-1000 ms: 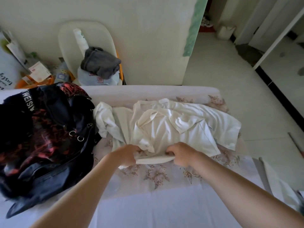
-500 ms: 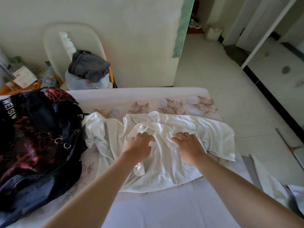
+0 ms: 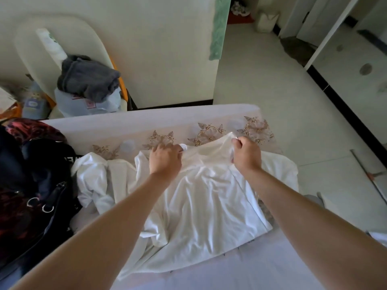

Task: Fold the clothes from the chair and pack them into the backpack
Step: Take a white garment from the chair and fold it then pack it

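A white shirt (image 3: 201, 206) lies spread and creased on the bed (image 3: 146, 122). My left hand (image 3: 165, 160) grips its far edge on the left. My right hand (image 3: 246, 154) pinches the far edge on the right and lifts it slightly. A black and red backpack (image 3: 27, 189) lies on the bed's left side, touching a bunched part of the shirt. Behind the bed stands a cream chair (image 3: 31, 45) with a grey garment (image 3: 88, 79) heaped on a pale plastic bag (image 3: 88, 105).
A wall with a green towel edge (image 3: 217, 28) rises behind the bed. Tiled floor (image 3: 272, 91) opens to the right, with a long pole (image 3: 368, 174) lying on it. Boxes and papers (image 3: 8, 101) sit at far left.
Both hands moved from the shirt's near hem up over its middle to its far edge. The shirt now lies stretched out longer toward me. The view tilted further down.
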Action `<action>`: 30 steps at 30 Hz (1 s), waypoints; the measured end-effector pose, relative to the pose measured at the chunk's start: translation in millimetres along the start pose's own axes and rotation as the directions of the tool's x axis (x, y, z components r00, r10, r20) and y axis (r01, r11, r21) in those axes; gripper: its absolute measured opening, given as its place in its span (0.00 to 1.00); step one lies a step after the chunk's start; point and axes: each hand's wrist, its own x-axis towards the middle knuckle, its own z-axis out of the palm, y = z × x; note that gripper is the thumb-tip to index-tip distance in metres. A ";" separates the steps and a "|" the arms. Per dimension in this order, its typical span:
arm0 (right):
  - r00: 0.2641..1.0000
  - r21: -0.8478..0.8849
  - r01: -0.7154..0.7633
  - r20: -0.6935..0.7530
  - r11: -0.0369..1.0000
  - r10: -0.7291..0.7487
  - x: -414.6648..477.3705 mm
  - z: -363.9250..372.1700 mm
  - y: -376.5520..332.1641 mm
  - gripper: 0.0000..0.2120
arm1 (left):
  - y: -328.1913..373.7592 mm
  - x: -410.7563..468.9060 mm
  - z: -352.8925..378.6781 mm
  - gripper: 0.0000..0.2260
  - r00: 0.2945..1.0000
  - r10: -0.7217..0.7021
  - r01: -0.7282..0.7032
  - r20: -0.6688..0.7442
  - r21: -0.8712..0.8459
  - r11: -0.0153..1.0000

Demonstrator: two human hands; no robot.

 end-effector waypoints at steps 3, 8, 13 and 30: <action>0.997 0.006 -0.014 0.076 1.000 0.013 -4.8 -8.3 3.4 0.11 | 7.9 17.1 -4.5 0.15 0.986 -0.161 0.157 -0.044 -0.084 0.984; 0.991 -0.371 -0.007 0.121 0.929 0.056 -70.0 -19.0 40.7 0.12 | 26.4 -24.8 7.0 0.20 0.988 0.146 -0.152 -0.051 -0.137 0.979; 0.994 -0.565 0.063 0.108 0.823 -0.002 -132.5 -18.6 64.2 0.09 | 39.6 -98.2 36.5 0.15 0.945 0.326 -0.317 0.015 -0.198 0.928; 0.980 -0.735 0.121 0.195 0.668 0.037 -187.4 -39.0 78.8 0.26 | -23.6 -215.5 21.8 0.24 0.930 0.365 -0.361 0.037 -0.069 0.930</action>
